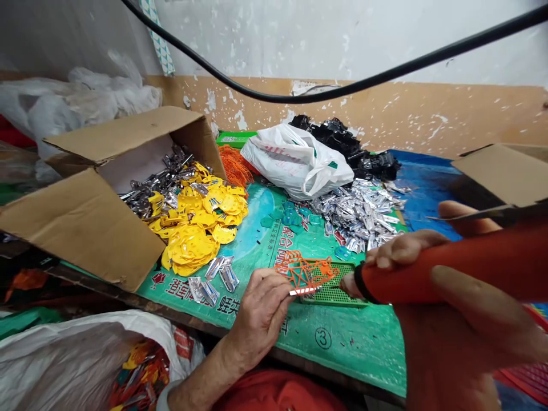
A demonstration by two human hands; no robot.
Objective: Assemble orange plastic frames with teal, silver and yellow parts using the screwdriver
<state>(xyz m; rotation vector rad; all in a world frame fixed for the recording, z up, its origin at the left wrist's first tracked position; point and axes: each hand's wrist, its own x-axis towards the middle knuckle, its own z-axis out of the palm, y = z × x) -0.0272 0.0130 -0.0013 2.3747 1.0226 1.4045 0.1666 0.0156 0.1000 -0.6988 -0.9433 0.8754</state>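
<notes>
My left hand (262,308) is closed on the near left end of an orange openwork plastic frame (309,272), with a thin silvery strip along its near edge. The frame lies over a green perforated tray (349,295). My right hand (454,331) wraps around a thick red electric screwdriver (411,268), tilted nearly flat. Its tip points left at the frame's right end; whether it touches a screw I cannot make out. Left of my left hand lie several small silvery pieces (229,277). Some clear teal pieces (292,216) lie behind the frame.
Yellow plastic parts (192,245) spill from a cardboard box (81,228) at left. Behind are a white bag (295,160), a silvery pile (359,211) and black parts (338,134). Another box (505,171) stands right. A black cable (299,98) hangs across. An open sack (85,354) sits lower left.
</notes>
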